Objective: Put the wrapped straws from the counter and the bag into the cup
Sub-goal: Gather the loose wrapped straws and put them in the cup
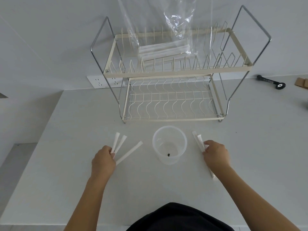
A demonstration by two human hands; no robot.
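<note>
A clear plastic cup (169, 144) stands upright on the white counter between my hands, with only a small dark speck at its bottom. My left hand (103, 161) grips the near ends of three white wrapped straws (120, 145) that fan out up and to the right. Right of the cup, my right hand (215, 153) pinches two wrapped straws (199, 140); their far ends point up-left and a near end shows under my wrist. A clear plastic bag (176, 30) with more wrapped straws (164, 50) sits on the dish rack's top shelf.
The two-tier wire dish rack (168, 71) stands right behind the cup against the wall; its lower shelf holds nothing. A wall socket (104, 81) is at the back left. A black tool (270, 82) and cardboard pieces (301, 82) lie at the far right.
</note>
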